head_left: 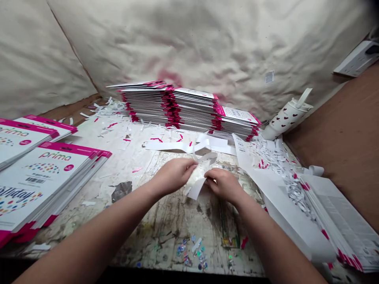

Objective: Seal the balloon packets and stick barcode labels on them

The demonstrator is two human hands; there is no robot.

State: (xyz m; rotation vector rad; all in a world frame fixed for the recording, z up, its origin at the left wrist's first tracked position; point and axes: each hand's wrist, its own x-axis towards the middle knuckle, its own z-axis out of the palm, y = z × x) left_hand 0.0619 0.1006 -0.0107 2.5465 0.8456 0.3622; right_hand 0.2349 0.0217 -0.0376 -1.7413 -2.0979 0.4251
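My left hand (177, 174) and my right hand (224, 184) are close together over the middle of the worktable, both closed in a pinch. Between them is a curling white paper strip (197, 189), and its lower end hangs below my right fingertips. A loop of white strip (201, 148) curls up just beyond my left fingers. Whether that loop and the hanging end are one piece I cannot tell. Behind the hands, a long flat white strip (168, 146) lies across the table. The fingertips partly hide what they grip.
Pink-edged printed packets stand in tall stacks (189, 106) at the back. More "prima" packets (50, 173) lie at left. On the right are a long white paper sheet (278, 201), paper shreds, another packet pile (340, 213) and a heart-patterned tumbler (286, 118). Shiny confetti (192, 252) lies in front.
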